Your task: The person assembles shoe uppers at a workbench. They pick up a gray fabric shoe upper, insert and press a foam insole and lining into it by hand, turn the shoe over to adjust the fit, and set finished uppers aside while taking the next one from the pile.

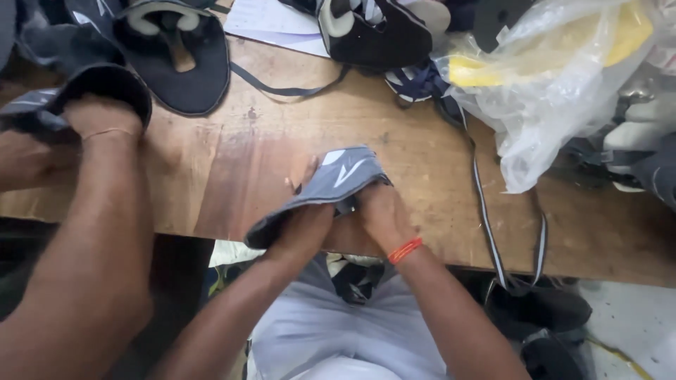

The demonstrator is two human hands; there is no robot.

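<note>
Grey fabric with white stripes fills the middle of the scene: a soft shoe upper (336, 184) sits at the near edge of the wooden bench (232, 162), gripped by both of the person's hands. The left hand (304, 226) comes up from below with its fingers (301, 176) clenched around the underside of the piece, one fingertip poking out past the fabric's far side. The right hand (384, 214), with an orange thread band (405, 250) on its wrist, presses in just beside it, fingers tucked under the grey fabric and grasping it; the two hands touch.

Over at the left edge of the bench, a co-worker's arm (98, 232) reaches in, its hand (102, 116) buried inside a dark shoe upper (105, 81).

Along the far edge lies a black sole-shaped upper (183, 70), a sheet of white paper (271, 17) and a black shoe with white laces (373, 32). Toward the far right corner a crumpled clear plastic bag (556, 91) holds something yellow. A dark striped strap (486, 211) runs from the far side across the bench and drops over the near edge to the right of the hands. Below the bench, dark shoe pieces (542, 309) rest on the floor.
</note>
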